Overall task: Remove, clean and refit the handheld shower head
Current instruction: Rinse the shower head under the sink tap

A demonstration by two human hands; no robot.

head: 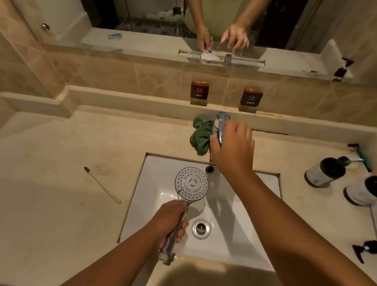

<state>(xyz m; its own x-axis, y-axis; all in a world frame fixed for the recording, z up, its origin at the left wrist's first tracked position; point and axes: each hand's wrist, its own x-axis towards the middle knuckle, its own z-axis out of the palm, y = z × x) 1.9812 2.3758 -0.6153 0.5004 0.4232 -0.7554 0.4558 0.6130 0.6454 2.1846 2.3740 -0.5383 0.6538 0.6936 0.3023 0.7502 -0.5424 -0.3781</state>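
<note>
The basin [256, 220] is sunk in the tabletop [59, 210]. Over it the left grip [170, 222] holds the shower head [191, 184], with the drain [201, 229] just right of the handle. Behind the basin stands the tap [221, 121], held by the right grip [233, 147], with a cloth [201, 136] just left of it. A toothbrush [102, 185] lies left of the basin, and two bottles [324, 172] stand at the right.

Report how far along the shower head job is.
Done: the shower head is detached, gripped by the left hand over the sink. In hand: the right hand grips the faucet; no water shows yet. Left: cleaning, with toothbrush and green cloth lying on the counter, then refitting.
</note>
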